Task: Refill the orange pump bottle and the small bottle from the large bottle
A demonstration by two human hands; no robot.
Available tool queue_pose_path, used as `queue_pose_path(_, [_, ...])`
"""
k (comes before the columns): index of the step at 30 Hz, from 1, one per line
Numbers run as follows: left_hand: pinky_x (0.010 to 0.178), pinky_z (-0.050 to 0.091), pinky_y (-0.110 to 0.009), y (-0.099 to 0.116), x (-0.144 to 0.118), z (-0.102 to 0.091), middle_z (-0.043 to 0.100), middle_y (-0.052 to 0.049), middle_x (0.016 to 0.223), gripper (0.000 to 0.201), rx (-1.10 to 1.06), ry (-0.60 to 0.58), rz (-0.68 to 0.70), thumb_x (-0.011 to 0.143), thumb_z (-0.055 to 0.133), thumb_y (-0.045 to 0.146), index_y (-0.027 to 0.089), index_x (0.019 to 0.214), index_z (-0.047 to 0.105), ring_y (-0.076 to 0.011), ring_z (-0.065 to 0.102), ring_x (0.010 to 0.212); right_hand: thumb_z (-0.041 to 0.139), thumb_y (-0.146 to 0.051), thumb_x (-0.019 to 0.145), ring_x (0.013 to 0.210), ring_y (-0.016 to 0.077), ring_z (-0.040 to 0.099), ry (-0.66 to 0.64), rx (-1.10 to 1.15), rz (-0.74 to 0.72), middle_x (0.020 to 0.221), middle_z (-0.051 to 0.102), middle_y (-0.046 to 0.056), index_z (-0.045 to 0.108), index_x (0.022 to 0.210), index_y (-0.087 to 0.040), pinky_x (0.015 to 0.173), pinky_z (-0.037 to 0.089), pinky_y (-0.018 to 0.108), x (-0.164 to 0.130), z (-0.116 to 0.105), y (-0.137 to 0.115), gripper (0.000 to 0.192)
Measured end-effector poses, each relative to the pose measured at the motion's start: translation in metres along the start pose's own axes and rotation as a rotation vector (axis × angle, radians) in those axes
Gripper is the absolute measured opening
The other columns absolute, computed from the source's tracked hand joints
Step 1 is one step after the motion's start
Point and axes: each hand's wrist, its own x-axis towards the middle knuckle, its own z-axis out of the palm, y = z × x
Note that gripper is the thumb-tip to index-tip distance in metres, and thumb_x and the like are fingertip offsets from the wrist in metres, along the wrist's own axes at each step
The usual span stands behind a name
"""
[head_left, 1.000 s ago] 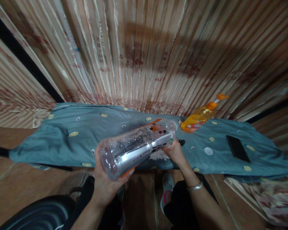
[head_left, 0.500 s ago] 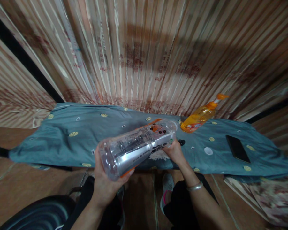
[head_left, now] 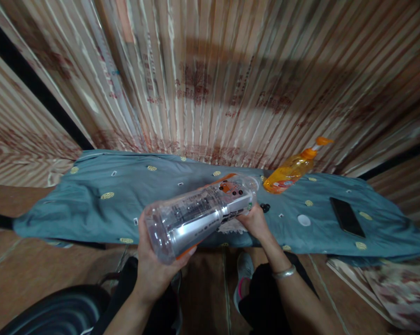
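A large clear plastic bottle [head_left: 199, 214] with a silver and orange label lies tilted in the air, its bottom toward me. My left hand [head_left: 152, 267] cups the bottom end from below. My right hand [head_left: 255, 221] grips the neck end above the front edge of the blue-green cloth [head_left: 91, 200]. A silver bangle [head_left: 283, 272] sits on my right wrist. The bottle's cap end is hidden behind its body.
An orange pump bottle [head_left: 294, 168] lies on the cloth to the right. A dark phone [head_left: 346, 216] rests farther right, a small white disc [head_left: 303, 219] and a small black object [head_left: 265, 207] nearer. Striped curtain behind, dark round seat [head_left: 56, 311] at bottom left.
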Motion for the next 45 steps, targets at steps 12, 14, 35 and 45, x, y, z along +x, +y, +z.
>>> queue_pose_path(12, [0.096,0.060,-0.043,-0.0034,-0.0012,-0.0001,0.071,-0.012,0.125,0.089,0.029,-0.024,0.001,0.062,0.090,0.055,0.023,0.137,0.052,-0.0301,0.074,0.111,0.077,-0.046,0.063,0.096,0.0392,0.077,0.009,0.011,-0.009,0.108,0.080,0.021,0.066,0.103,-0.015,0.087,0.061,0.053,0.0002,0.0016,0.0004,0.051])
queue_pose_path(14, [0.095,0.060,-0.041,-0.0029,-0.0015,0.0003,0.071,-0.012,0.124,0.090,0.012,-0.003,0.002,0.062,0.090,0.055,0.022,0.136,0.053,-0.0286,0.075,0.109,0.078,-0.046,0.063,0.097,0.0395,0.077,0.005,0.015,-0.013,0.109,0.079,0.022,0.066,0.103,-0.015,0.088,0.061,0.054,0.0003,0.0019,0.0022,0.052])
queue_pose_path(35, [0.095,0.063,-0.051,-0.0088,-0.0027,-0.0047,0.067,-0.008,0.133,0.086,-0.022,-0.111,0.056,0.070,0.089,0.041,0.033,0.144,0.047,-0.0344,0.072,0.115,0.077,-0.044,0.064,0.092,0.0366,0.077,0.005,-0.011,-0.021,0.104,0.081,0.019,0.067,0.101,-0.016,0.083,0.063,0.049,0.0006,0.0016,0.0028,0.047])
queue_pose_path(45, [0.088,0.063,-0.046,-0.0015,0.0000,0.0020,0.071,-0.010,0.121,0.086,-0.057,-0.016,0.032,0.061,0.092,0.050,0.026,0.135,0.054,-0.0306,0.075,0.104,0.078,-0.045,0.065,0.091,0.0358,0.077,0.004,-0.004,-0.028,0.104,0.081,0.018,0.067,0.103,-0.016,0.082,0.063,0.049,0.0007,0.0020,0.0020,0.049])
